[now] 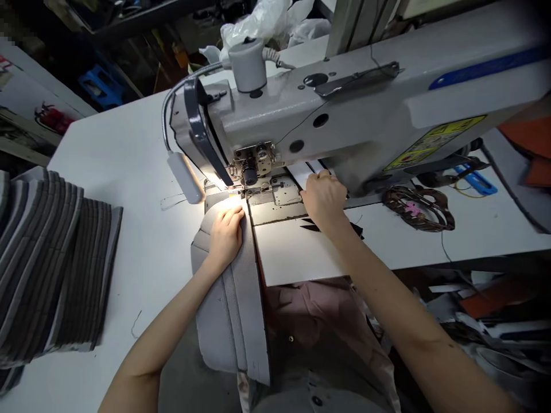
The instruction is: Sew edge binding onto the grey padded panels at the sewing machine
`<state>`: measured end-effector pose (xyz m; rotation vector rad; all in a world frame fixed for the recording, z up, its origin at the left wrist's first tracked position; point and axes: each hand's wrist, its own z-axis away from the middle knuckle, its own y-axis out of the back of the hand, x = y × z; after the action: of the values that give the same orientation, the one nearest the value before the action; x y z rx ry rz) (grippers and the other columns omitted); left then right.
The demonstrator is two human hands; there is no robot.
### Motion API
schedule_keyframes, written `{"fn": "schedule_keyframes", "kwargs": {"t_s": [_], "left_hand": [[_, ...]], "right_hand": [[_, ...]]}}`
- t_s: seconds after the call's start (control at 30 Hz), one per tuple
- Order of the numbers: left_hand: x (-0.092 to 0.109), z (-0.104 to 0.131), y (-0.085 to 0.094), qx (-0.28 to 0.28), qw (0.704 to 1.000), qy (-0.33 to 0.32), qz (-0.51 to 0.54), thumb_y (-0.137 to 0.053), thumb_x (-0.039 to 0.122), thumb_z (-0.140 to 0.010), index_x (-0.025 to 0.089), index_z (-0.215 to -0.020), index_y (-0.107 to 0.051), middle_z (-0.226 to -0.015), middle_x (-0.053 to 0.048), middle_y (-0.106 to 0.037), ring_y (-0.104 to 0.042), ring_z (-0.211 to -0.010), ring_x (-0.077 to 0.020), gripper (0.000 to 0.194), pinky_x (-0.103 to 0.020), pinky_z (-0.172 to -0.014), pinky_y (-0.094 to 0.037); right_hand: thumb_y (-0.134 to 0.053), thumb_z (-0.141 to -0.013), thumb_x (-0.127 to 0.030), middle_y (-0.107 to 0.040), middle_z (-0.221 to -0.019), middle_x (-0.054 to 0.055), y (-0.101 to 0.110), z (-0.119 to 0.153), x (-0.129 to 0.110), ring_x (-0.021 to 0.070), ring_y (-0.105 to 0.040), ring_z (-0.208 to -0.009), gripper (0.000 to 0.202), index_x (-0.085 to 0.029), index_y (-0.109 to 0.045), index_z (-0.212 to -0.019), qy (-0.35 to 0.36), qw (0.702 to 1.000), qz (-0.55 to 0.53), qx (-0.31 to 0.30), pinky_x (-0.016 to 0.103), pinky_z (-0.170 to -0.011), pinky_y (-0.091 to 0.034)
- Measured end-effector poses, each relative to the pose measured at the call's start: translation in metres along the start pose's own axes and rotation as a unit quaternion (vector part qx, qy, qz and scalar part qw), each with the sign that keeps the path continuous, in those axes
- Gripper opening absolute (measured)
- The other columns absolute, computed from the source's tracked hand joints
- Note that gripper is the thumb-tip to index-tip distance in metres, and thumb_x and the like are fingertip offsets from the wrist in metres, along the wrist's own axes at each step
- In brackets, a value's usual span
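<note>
A grey padded fabric panel (252,298) with stitched seams lies under the sewing machine's needle area (243,192) and hangs down over the table's front edge. My left hand (226,235) presses on its upper end with bent fingers held together, just short of the lit presser foot. Further right, my right hand (325,201) is closed beneath the machine arm, touching white and black strips (303,172) on the bed. Its fingertips are hidden, so what they hold cannot be made out. Small black scraps (312,226) lie just below that wrist.
Stacked grey padded panels (47,269) stand on the left of the white table (142,149). The sewing machine (301,115) spans the back, with a lamp (187,178) by its head. A brown hair claw (419,209) and blue thread snips (477,180) lie at right.
</note>
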<state>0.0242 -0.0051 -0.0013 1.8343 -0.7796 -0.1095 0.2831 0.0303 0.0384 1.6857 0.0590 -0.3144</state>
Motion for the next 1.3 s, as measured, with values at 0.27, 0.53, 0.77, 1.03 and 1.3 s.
{"fn": "schedule_keyframes", "kwargs": {"t_s": [0.27,0.53,0.77,1.03,1.3], "left_hand": [[0.003,0.003,0.001,-0.024,0.999,0.034,-0.006,-0.04,0.004,-0.089,0.016,-0.115,-0.063,-0.129,-0.011,-0.066,-0.057,-0.119,-0.0262,0.036,-0.047,-0.104,-0.049],[0.004,0.003,0.003,-0.026,0.998,0.052,0.005,-0.042,0.005,-0.089,0.017,-0.114,-0.064,-0.129,-0.009,-0.067,-0.06,-0.111,-0.026,0.035,-0.045,-0.1,-0.05],[-0.003,0.002,0.003,0.025,0.986,0.121,0.112,-0.046,0.013,-0.092,0.019,-0.11,-0.06,-0.116,-0.009,-0.069,-0.063,-0.11,-0.0221,0.024,-0.041,-0.1,-0.051],[0.002,0.002,0.009,0.035,0.983,0.108,0.145,-0.042,0.022,-0.1,0.019,-0.111,-0.059,-0.12,-0.009,-0.066,-0.06,-0.117,-0.0203,0.021,-0.038,-0.105,-0.046],[0.005,-0.003,0.008,-0.031,0.992,0.074,0.095,-0.042,0.025,-0.1,0.018,-0.119,-0.062,-0.122,-0.009,-0.068,-0.058,-0.106,-0.0233,0.029,-0.039,-0.1,-0.045]], "right_hand": [[-0.056,-0.086,-0.015,-0.067,-0.092,0.017,0.007,0.01,0.01,0.0285,-0.06,-0.092,0.012,-0.014,-0.067,-0.081,0.034,0.995,-0.082,0.048,0.035,-0.068,-0.042],[-0.071,-0.075,-0.058,-0.068,-0.067,0.001,-0.001,0.096,-0.019,0.0147,-0.063,-0.057,0.041,-0.018,-0.063,-0.081,-0.001,0.697,-0.593,-0.403,0.027,-0.054,-0.052],[-0.053,-0.096,-0.036,-0.075,-0.106,0.005,-0.027,0.087,-0.064,0.021,-0.069,-0.102,0.022,-0.024,-0.072,-0.094,0.199,0.837,-0.49,-0.139,0.036,-0.09,-0.055],[-0.025,-0.104,-0.016,-0.071,-0.097,0.011,-0.033,0.037,-0.072,0.0185,-0.063,-0.093,0.046,-0.019,-0.068,-0.089,0.389,0.91,-0.106,-0.102,0.03,-0.081,-0.045],[-0.024,-0.105,-0.015,-0.071,-0.105,0.011,-0.038,0.042,-0.069,0.0186,-0.063,-0.103,0.044,-0.018,-0.067,-0.096,0.397,0.905,-0.134,-0.078,0.029,-0.087,-0.044]]}}
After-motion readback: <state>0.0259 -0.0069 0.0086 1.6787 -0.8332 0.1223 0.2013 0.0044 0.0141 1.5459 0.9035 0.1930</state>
